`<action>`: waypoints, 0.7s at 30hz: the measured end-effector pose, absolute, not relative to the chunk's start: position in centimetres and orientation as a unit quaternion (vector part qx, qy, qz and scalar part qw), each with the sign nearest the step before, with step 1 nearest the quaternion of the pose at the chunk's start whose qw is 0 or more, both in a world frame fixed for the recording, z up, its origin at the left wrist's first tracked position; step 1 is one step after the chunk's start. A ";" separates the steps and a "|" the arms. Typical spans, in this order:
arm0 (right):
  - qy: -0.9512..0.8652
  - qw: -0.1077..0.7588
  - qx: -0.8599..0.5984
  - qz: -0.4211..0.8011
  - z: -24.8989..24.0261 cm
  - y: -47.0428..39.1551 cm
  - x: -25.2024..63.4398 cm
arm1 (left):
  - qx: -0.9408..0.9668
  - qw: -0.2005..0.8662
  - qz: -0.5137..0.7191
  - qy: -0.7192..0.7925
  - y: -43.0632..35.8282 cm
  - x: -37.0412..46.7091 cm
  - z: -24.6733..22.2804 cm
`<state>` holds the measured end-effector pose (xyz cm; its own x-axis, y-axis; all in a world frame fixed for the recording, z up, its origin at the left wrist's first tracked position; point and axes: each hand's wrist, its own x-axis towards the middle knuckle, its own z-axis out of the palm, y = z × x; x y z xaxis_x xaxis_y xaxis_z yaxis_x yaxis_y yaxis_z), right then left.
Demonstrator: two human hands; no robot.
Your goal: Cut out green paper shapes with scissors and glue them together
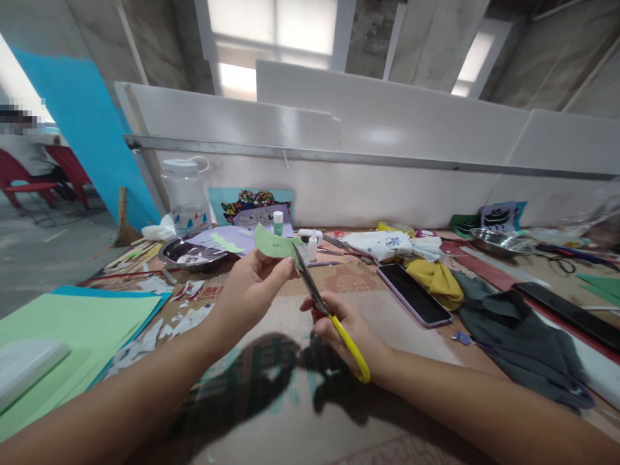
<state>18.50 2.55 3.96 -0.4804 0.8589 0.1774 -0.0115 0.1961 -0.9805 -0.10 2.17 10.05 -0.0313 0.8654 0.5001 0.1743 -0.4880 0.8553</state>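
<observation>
A curved piece of pale green paper (274,244) is held up above the middle of the tabletop (290,420); it bears a small line of dark writing, too small to read; larger teal characters on the cardboard covering the tabletop lie in shadow and are unclear, and red print at the left is partly hidden by scraps.

The left hand (249,287) pinches the paper between thumb and fingers; the right hand (351,329) has its fingers closed around yellow-handled scissors (314,289), whose blade tips meet the paper's right end.

Just behind stand a white-capped green glue stick (278,224) and a small white bottle (312,245); left of these, purple paper overlaps a metal dish (208,261); nearer lie white scraps (191,318) and green sheets (92,323); to the right, a dark-screened phone (414,294) touches yellow cloth (436,282).
</observation>
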 end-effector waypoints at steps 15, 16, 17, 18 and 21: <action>-0.670 0.400 -0.310 0.544 3.9 2.7 18.5 | 0.624 0.296 0.597 0.408 2.0 0.1 10.4; -0.672 0.398 -0.309 0.543 3.9 2.7 18.5 | 0.624 0.296 0.596 0.410 2.0 0.1 10.4; -0.675 0.396 -0.307 0.541 3.9 2.6 18.6 | 0.625 0.295 0.595 0.411 1.9 0.1 10.4; -0.679 0.393 -0.307 0.539 4.0 2.5 18.6 | 0.625 0.295 0.594 0.412 1.9 0.1 10.5; -0.694 0.390 -0.295 0.528 4.0 2.4 18.7 | 0.626 0.299 0.592 0.409 1.8 0.2 10.5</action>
